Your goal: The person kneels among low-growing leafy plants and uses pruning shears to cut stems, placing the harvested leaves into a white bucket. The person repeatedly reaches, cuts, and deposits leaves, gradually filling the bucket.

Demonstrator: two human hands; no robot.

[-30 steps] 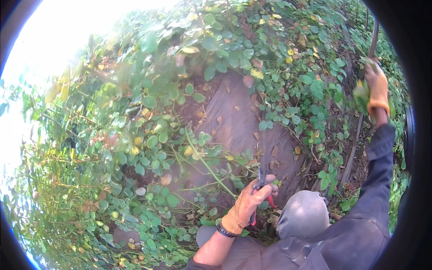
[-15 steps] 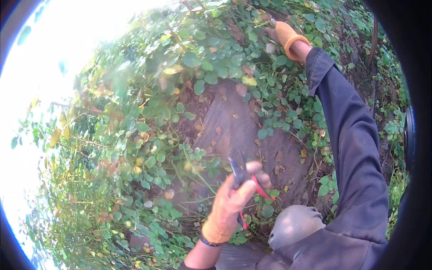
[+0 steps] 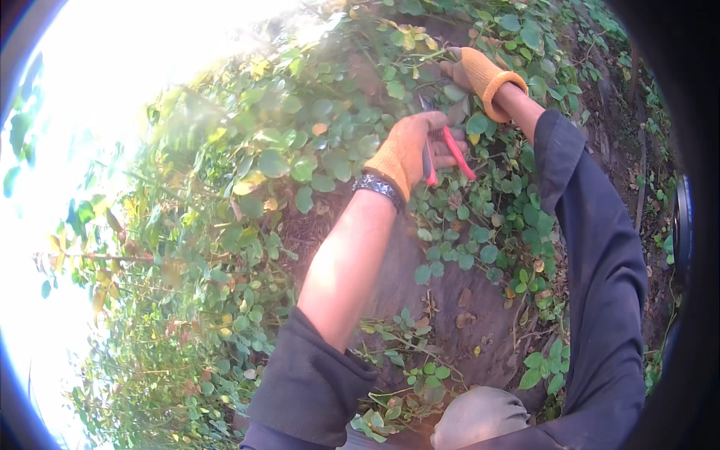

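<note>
"What is the largest thing before you?"

"The leafy plants (image 3: 262, 172), which grow around the bare soil (image 3: 480, 307). Your knee (image 3: 484, 416) is at the near side of this soil."

"And your hands?"

"Your left hand (image 3: 411, 144) is beyond the soil, its fingers wrapped around the red-handled shears (image 3: 460, 154). Your right hand (image 3: 477, 71) is farther beyond the soil, with the fingers bent."

"How are the shears?"

"Beyond the soil also, with the handles spread apart."

"The smallest thing?"

"A green stem (image 3: 436, 55) near your right fingertips; I cannot tell if they hold it."
</note>
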